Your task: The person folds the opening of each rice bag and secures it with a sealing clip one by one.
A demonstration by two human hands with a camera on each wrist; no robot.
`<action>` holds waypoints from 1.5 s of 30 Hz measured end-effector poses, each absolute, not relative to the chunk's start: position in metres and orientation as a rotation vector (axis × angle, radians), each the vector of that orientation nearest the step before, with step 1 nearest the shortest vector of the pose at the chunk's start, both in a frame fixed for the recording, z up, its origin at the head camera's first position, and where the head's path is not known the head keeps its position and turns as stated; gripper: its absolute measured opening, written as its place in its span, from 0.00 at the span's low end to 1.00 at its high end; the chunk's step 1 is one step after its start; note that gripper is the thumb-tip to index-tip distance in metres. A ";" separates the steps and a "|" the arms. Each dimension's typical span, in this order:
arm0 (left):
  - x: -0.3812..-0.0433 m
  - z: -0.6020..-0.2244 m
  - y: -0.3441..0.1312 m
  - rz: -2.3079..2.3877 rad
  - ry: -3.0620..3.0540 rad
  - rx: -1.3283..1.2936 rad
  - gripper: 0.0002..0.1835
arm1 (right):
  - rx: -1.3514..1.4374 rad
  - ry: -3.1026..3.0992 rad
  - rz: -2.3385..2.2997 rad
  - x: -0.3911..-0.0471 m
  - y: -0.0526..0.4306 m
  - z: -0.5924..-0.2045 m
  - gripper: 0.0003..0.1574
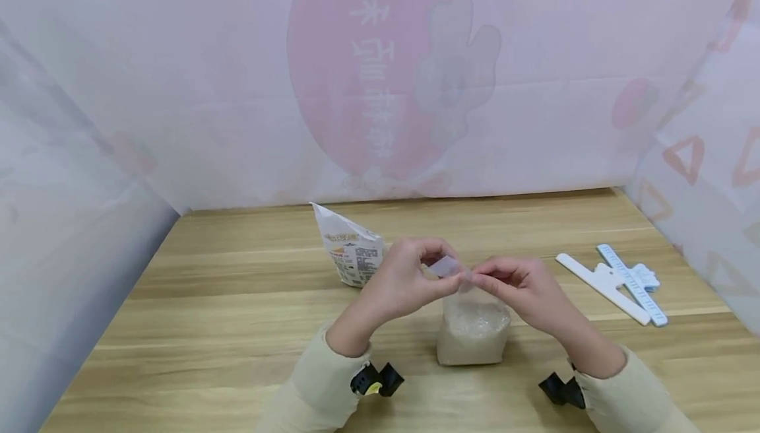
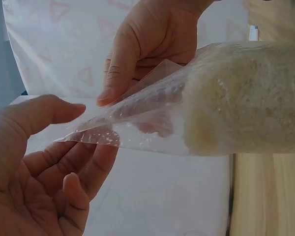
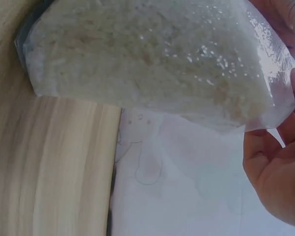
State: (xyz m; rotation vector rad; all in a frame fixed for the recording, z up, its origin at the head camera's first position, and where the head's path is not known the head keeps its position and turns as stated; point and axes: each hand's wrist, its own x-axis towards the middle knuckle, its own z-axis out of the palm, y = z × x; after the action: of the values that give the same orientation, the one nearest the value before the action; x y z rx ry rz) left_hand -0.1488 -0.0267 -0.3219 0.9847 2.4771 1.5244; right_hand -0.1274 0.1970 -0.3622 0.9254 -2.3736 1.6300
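A clear plastic bag of rice (image 1: 474, 340) stands upright on the table, its loose top drawn up between both hands. My left hand (image 1: 410, 278) holds the top from the left. In the left wrist view, the left fingers (image 2: 98, 164) lie curled behind the film and the thumb is raised a little off it. From the other side, my right hand (image 1: 528, 291) pinches the gathered film between thumb and forefinger. Rice fills the bag's lower part (image 2: 250, 98), while the upper film is flattened and slanted. The right wrist view shows the rice (image 3: 152, 59) close up.
Behind my left hand stands a white printed packet (image 1: 353, 255) with a pointed top. To the right lie a white sealing clip (image 1: 600, 286) and light blue clips (image 1: 635, 281), partly overlapping. Pale printed sheets (image 1: 237, 123) wall the wooden table (image 1: 237, 327) at the back and sides.
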 end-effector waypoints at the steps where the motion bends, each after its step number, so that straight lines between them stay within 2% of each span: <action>1: -0.148 -0.320 -0.028 1.517 2.466 0.982 0.05 | 0.937 -2.374 1.600 -0.127 0.197 -0.361 0.10; 6: -0.142 -0.310 -0.032 1.489 2.429 0.915 0.11 | 0.995 -2.381 1.495 -0.128 0.198 -0.357 0.11; 11: -0.136 -0.304 -0.033 1.441 2.446 0.866 0.13 | 1.040 -2.364 1.516 -0.127 0.198 -0.355 0.13; 20: -0.135 -0.303 -0.034 1.391 2.509 0.879 0.12 | 1.016 -2.364 1.513 -0.126 0.197 -0.356 0.12; 25: -0.135 -0.305 -0.031 1.382 2.558 0.847 0.06 | 1.003 -2.364 1.515 -0.125 0.195 -0.356 0.12; 29: -0.136 -0.308 -0.027 1.375 2.597 0.829 0.06 | 1.008 -2.358 1.497 -0.124 0.194 -0.356 0.12; 41: -0.140 -0.314 -0.023 1.383 2.612 0.912 0.05 | 0.938 -2.399 1.374 -0.128 0.196 -0.359 0.14; 45: -0.141 -0.315 -0.023 1.375 2.633 0.952 0.03 | 0.920 -2.474 1.426 -0.130 0.202 -0.363 0.10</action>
State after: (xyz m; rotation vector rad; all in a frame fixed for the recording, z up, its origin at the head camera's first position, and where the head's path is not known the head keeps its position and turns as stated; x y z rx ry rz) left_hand -0.1407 -0.0232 -0.3155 0.9525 2.6334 1.3753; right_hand -0.1298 0.2015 -0.3626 0.9202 -2.4743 1.4258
